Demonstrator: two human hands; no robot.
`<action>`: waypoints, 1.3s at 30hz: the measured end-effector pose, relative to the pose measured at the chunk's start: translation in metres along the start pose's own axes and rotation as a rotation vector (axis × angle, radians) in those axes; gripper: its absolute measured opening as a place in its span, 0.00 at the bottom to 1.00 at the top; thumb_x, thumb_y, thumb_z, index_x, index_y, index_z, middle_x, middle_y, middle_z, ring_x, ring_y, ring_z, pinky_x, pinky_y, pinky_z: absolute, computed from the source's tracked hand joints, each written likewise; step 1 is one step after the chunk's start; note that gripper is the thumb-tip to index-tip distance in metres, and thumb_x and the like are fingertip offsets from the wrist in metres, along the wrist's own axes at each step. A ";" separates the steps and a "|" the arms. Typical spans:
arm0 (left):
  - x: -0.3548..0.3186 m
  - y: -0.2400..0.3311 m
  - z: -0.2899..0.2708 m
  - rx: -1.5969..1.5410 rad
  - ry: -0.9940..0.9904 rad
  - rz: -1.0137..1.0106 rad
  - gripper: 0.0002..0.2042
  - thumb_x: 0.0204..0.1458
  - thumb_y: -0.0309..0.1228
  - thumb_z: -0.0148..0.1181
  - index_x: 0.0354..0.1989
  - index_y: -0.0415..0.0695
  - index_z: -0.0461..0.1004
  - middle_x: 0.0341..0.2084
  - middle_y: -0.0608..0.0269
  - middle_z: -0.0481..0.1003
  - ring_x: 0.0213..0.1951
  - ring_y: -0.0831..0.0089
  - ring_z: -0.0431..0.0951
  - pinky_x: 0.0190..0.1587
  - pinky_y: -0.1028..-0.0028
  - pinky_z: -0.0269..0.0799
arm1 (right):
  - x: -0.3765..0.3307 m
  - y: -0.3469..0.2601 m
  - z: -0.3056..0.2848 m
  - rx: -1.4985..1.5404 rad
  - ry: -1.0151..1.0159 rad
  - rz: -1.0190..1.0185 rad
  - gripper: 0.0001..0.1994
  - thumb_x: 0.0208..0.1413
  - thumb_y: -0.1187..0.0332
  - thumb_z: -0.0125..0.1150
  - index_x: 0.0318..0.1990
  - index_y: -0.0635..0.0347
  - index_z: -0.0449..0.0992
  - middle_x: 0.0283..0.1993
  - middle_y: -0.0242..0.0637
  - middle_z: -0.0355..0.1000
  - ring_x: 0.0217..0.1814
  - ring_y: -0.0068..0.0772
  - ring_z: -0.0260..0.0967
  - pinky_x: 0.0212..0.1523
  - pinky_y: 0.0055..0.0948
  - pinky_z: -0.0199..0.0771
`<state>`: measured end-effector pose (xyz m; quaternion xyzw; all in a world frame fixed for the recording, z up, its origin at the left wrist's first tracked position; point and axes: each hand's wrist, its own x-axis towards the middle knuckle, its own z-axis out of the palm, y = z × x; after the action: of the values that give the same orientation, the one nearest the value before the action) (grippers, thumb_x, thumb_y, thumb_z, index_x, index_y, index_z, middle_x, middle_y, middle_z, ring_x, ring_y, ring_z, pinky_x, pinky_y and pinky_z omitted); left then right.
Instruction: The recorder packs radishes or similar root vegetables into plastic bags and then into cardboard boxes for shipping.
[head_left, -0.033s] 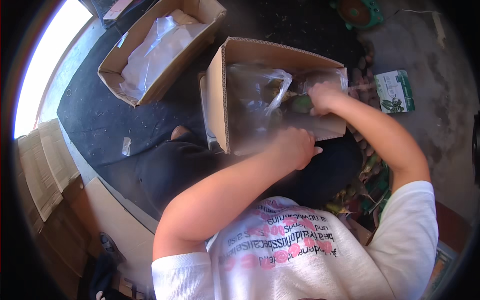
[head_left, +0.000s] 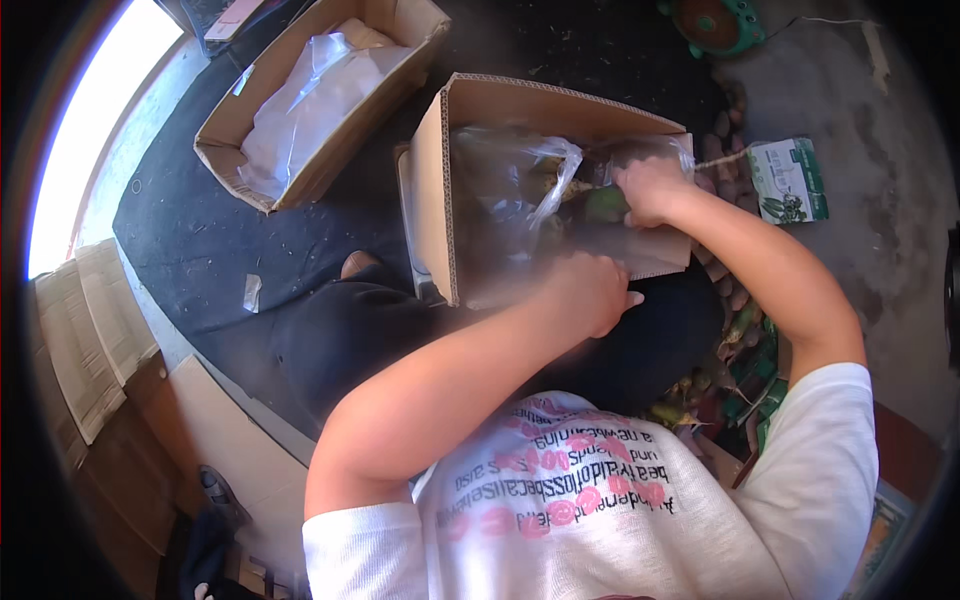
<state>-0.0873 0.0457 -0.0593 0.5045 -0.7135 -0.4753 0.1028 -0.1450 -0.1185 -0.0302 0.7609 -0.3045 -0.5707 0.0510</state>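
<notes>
Far carton [head_left: 340, 150]: stands angled on the dark sheet [head_left: 200, 260]; a clear bag [head_left: 300, 110] sits inside, its film bunched below the rim.
Near carton [head_left: 430, 210]: faces me open-topped, close against the legs, which I judge keeps both arms within easy reach.
Inner bag [head_left: 500, 185]: lies spread within the near carton, probably as a lining.
Left hand [head_left: 595, 292]: fingers curled at the near rim, perhaps steadying it (fingertips are out of sight; I cannot confirm a grasp).
Green item [head_left: 605, 205]: rests inside the near carton, right of the bag's folded edge.
Right hand [head_left: 652, 190]: bent-fingered inside the right end, beside the green item; I cannot tell whether it grasps anything.
Edges: the tall far wall limits outward travel; the open top leaves upward room.
</notes>
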 end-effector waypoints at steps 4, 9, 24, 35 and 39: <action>0.001 0.002 -0.003 0.017 0.003 0.012 0.27 0.65 0.52 0.42 0.53 0.38 0.71 0.39 0.49 0.80 0.44 0.52 0.81 0.48 0.59 0.76 | 0.009 0.001 0.015 -0.187 0.410 0.010 0.25 0.44 0.65 0.71 0.53 0.59 0.75 0.55 0.48 0.72 0.58 0.45 0.71 0.51 0.36 0.77; 0.002 0.000 -0.001 0.026 0.019 0.027 0.28 0.65 0.52 0.41 0.52 0.37 0.71 0.39 0.48 0.80 0.44 0.52 0.81 0.48 0.59 0.76 | 0.008 -0.011 0.001 -0.090 0.118 -0.008 0.28 0.44 0.58 0.72 0.52 0.61 0.76 0.53 0.44 0.75 0.56 0.44 0.74 0.51 0.39 0.77; -0.005 0.001 0.001 0.031 0.004 0.020 0.28 0.64 0.53 0.44 0.56 0.38 0.70 0.43 0.49 0.80 0.47 0.54 0.81 0.50 0.58 0.75 | 0.077 -0.046 0.056 0.369 -0.261 0.046 0.31 0.55 0.49 0.64 0.54 0.71 0.74 0.58 0.50 0.73 0.57 0.46 0.74 0.57 0.43 0.74; 0.001 -0.003 -0.006 -0.045 -0.053 0.002 0.30 0.62 0.54 0.47 0.55 0.36 0.71 0.43 0.50 0.79 0.48 0.52 0.80 0.51 0.58 0.75 | 0.187 -0.093 0.131 1.175 0.025 0.844 0.41 0.50 0.62 0.66 0.67 0.67 0.48 0.68 0.57 0.54 0.66 0.58 0.62 0.59 0.50 0.69; 0.006 -0.002 -0.007 -0.029 -0.098 0.003 0.29 0.63 0.54 0.46 0.54 0.35 0.70 0.43 0.46 0.78 0.47 0.51 0.80 0.51 0.58 0.75 | 0.185 -0.051 0.155 1.124 -0.114 0.221 0.22 0.55 0.66 0.56 0.56 0.69 0.75 0.60 0.54 0.71 0.57 0.46 0.73 0.51 0.39 0.75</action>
<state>-0.0838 0.0369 -0.0590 0.4781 -0.7114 -0.5096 0.0754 -0.2336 -0.1322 -0.2604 0.6027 -0.6411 -0.3526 -0.3184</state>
